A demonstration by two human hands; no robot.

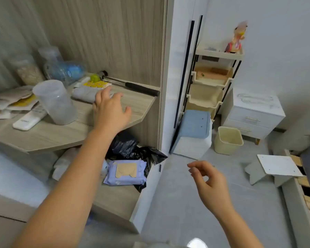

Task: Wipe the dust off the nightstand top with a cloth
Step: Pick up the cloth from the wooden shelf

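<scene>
White dusty nightstand [254, 108] stands well apart from both hands.

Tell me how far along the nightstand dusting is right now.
Nothing looks done: the nightstand top shows dusty smears. In hand: the left hand reaches, open, toward a folded grey cloth on the wooden shelf; the right hand is empty. Left: grasp the cloth, carry it over, wipe the top.

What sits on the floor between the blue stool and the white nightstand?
A cream wastebasket stands between the blue stool and the nightstand, as the head view shows.
</scene>
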